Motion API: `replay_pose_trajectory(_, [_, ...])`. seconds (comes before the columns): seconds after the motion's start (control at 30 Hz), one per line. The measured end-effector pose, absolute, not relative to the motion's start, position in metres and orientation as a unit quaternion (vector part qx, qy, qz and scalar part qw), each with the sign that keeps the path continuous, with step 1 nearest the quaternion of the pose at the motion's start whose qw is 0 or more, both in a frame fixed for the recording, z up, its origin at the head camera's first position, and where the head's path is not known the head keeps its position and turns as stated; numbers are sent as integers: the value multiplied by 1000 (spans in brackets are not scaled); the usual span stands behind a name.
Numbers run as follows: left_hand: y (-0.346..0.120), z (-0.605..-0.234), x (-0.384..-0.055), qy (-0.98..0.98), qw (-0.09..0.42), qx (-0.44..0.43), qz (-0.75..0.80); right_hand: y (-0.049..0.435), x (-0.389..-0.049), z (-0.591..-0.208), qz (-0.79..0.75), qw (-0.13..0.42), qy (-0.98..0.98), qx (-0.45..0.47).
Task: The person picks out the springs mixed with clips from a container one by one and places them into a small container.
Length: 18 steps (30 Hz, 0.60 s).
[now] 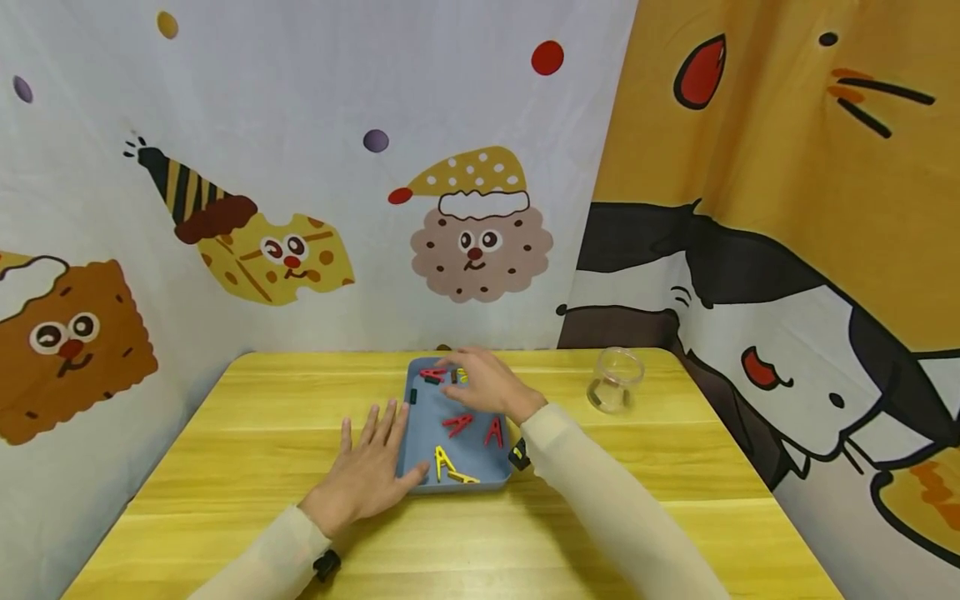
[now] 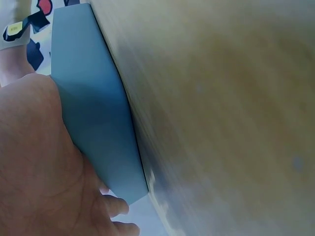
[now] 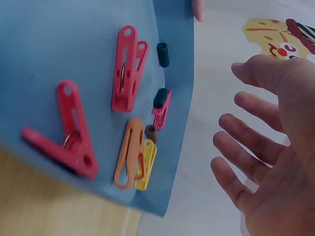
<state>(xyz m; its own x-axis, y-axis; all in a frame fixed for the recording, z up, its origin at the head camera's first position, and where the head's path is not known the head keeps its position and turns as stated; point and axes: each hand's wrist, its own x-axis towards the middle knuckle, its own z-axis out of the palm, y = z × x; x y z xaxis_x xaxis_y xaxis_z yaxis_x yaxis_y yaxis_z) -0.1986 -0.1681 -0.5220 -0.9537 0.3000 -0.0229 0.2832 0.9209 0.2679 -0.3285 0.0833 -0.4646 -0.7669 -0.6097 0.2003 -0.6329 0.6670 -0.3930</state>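
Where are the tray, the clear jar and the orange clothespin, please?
Tray [image 1: 470,452]: head view, bare floor.
Clear jar [image 1: 615,384]: head view, side wall.
Orange clothespin [image 3: 130,148]: right wrist view, middle of body.

Touching a blue tray [image 1: 426,432] with left fingers [image 1: 384,423]; hovering over its far end with right fingers [image 1: 459,360], with red clips [image 1: 458,424] just nearer and, on the desk [image 1: 262,425], a clear jar [image 1: 615,383] to their right.

"From the head view, what's in the blue tray [image 1: 429,432]?"
"Red clothespins [image 3: 121,100], lying at centre, three and eleven o'clock; yellow clothespins [image 1: 440,456] at six and twelve."
"Anything dark?"
"A ridged, dark-green cylinder [image 3: 163,54] at ten."
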Motion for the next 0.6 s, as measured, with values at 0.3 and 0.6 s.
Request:
replay_pose_trajectory(0.3, [-167, -521, -198, 980, 32, 146, 132, 62, -335, -466, 191, 1, -920, 343])
replay_pose_trajectory(0.6, [-167, -520, -198, 980, 35, 145, 132, 51, -342, -472, 191, -12, -918, 347])
